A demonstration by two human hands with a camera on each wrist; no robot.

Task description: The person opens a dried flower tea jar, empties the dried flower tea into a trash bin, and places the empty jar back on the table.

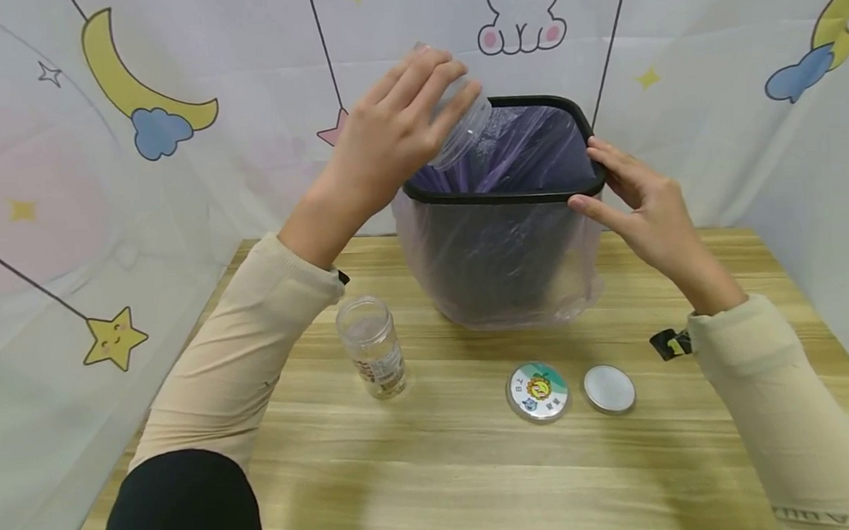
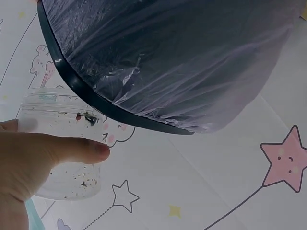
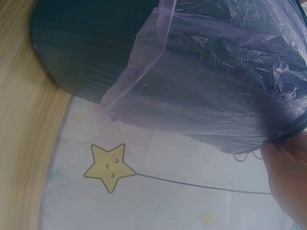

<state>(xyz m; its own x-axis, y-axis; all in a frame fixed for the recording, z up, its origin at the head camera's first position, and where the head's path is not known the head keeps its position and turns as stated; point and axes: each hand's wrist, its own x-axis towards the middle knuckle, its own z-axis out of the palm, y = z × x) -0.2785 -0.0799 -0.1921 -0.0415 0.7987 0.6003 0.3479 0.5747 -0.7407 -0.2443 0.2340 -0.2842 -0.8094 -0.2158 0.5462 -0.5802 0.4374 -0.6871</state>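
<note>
My left hand (image 1: 403, 123) grips a clear plastic jar (image 1: 468, 130), tipped mouth-down over the left side of a trash bin (image 1: 505, 259). Dark specks cling to the inside of that jar (image 2: 72, 179) in the left wrist view. A thin purple bag lines the bin and folds down over its outside, under a black rim (image 1: 494, 199). At the bin's right corner my right hand (image 1: 646, 208) holds the rim, thumb in front and fingers along the side. What lies at the bin's bottom is hidden.
A second clear jar (image 1: 373, 347), lidless, stands upright on the wooden table (image 1: 439, 477), left of the bin. In front of the bin lie a printed round lid (image 1: 538, 392) and a plain whitish lid (image 1: 609, 389). A patterned cloth (image 1: 264, 87) hangs behind.
</note>
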